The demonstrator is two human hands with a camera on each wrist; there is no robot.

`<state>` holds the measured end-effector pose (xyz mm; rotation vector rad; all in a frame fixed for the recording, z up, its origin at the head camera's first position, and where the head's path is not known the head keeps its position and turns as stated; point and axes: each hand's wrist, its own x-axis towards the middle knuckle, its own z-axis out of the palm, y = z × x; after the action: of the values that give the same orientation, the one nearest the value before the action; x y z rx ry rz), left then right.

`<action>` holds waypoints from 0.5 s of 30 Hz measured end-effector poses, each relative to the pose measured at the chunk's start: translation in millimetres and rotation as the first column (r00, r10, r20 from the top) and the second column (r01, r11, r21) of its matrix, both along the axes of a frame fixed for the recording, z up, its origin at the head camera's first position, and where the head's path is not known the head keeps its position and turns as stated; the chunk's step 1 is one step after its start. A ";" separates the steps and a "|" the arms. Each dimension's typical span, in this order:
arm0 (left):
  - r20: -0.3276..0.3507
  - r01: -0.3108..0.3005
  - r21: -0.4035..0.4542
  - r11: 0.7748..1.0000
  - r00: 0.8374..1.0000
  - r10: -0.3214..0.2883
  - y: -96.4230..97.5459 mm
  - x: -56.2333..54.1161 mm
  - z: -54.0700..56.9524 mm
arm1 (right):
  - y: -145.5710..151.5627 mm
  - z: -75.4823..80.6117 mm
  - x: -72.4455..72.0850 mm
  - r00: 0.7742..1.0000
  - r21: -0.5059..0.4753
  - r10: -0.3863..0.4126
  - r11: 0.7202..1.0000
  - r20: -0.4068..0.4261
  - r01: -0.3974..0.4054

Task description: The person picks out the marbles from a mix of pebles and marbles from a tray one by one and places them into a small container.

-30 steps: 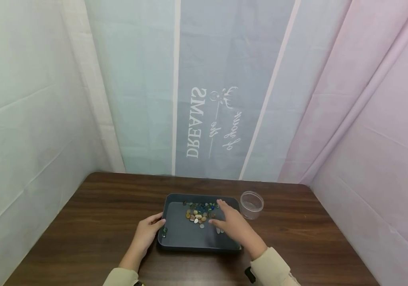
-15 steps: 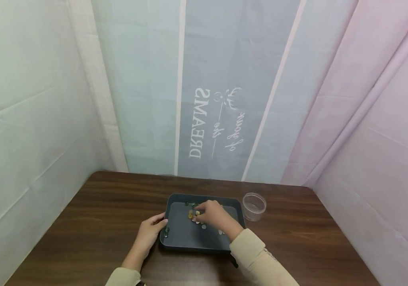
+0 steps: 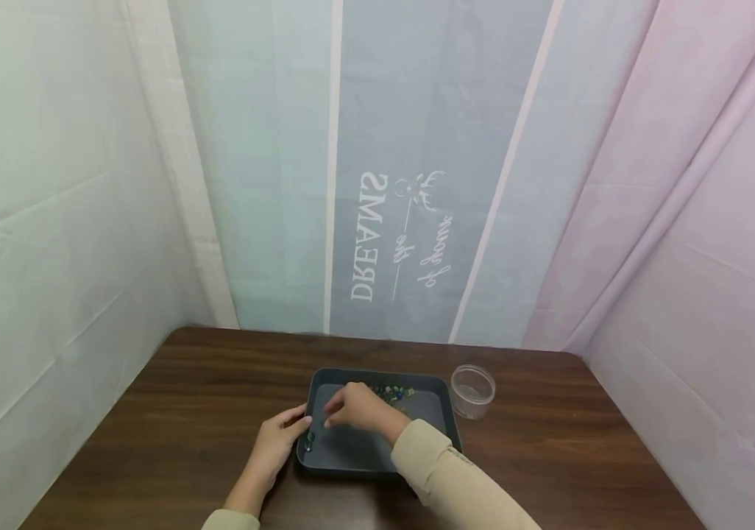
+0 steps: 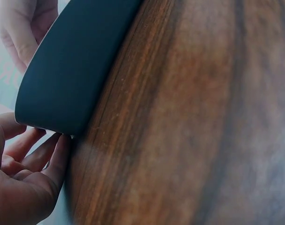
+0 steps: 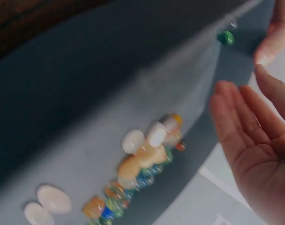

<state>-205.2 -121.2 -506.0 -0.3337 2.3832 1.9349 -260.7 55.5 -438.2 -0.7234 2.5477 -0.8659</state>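
Observation:
A dark grey rectangular tray [image 3: 432, 416] lies on the table, its left end held by my left hand [image 3: 277, 443]. The thumb rests at the rim and the fingers curl against the outside wall, as the left wrist view shows. My right hand [image 3: 363, 408] hovers over the tray's left half, fingers extended and holding nothing. Pale and tan pebbles [image 5: 144, 154] lie heaped beside coloured glass marbles [image 5: 116, 206] along the far side. Two white pebbles [image 5: 54, 199] lie apart from them. A green marble [image 5: 226, 37] sits in the corner near my left hand.
A round clear plastic container [image 3: 472, 394] stands just right of the tray on the brown wood-grain table [image 3: 232, 397]. Fabric sheets [image 3: 278, 184] hang behind the table and along both sides.
My right hand has swept left across the tray, first down at the pebbles with fingers bent, then over the left half. My left hand keeps its hold on the tray.

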 end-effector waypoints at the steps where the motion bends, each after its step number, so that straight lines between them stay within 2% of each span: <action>1: -0.002 0.001 -0.002 1.000 1.000 -0.001 -0.2 -0.2 0.0 | -1.3 -2.3 -0.3 1.000 -0.019 -0.003 1.000 0.017 0.003; 8: -0.012 -0.009 0.017 1.000 1.000 0.009 -0.4 -0.5 -2.1 | -7.9 -19.9 1.0 0.982 -0.137 -0.059 0.987 0.177 0.084; 15: -0.018 -0.015 0.018 1.000 1.000 0.015 -0.7 0.0 -3.6 | -16.9 -30.8 3.9 0.972 -0.191 -0.090 0.973 0.217 0.132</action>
<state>-205.2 -121.9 -509.5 -0.3353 2.3797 1.9735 -256.8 38.5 -469.0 -0.5188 2.3547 -1.1887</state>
